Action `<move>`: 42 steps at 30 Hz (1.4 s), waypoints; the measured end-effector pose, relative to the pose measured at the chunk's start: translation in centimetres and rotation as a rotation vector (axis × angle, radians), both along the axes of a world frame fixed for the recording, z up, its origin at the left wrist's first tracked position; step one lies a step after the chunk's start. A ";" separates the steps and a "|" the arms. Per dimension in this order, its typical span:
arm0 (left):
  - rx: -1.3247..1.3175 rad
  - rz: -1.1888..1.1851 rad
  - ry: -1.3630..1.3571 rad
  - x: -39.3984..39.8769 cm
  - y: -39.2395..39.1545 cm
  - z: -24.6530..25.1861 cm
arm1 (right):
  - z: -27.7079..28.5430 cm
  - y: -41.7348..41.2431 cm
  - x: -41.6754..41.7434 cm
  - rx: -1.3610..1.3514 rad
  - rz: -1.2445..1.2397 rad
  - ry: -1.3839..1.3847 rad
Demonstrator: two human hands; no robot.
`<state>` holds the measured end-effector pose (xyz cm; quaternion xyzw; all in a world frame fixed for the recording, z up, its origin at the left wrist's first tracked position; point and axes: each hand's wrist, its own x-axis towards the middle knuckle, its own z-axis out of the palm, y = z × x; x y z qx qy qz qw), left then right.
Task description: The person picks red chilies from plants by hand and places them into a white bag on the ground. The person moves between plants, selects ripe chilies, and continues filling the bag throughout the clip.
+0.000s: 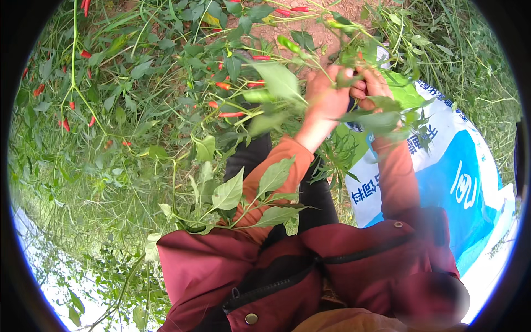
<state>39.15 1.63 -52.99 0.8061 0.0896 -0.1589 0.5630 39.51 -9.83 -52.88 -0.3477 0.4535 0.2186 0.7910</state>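
Observation:
My left hand (325,97) reaches in among the branches of a chili pepper plant, its fingers curled. A thin green stem and a blurred leaf (278,81) cross in front of it. Close beside it, almost touching, is my right hand (373,85), with bent fingers partly covered by leaves (375,118). A small reddish chili (360,55) shows at its fingertips. Foliage and blur hide what lies between the fingers of either hand. Red chilies (231,114) hang on stems left of my left hand.
A large white, blue and green printed sack (444,166) stands to the right, under my right forearm. Chili plants and tall grass (137,174) spread across the left. Bare reddish soil (286,33) shows ahead. A leafy branch (240,199) overlaps my left sleeve.

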 end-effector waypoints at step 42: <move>0.015 -0.680 0.092 -6.9 -1.0 3.0 | -10.2 11.8 1.4 -0.936 1.767 -0.952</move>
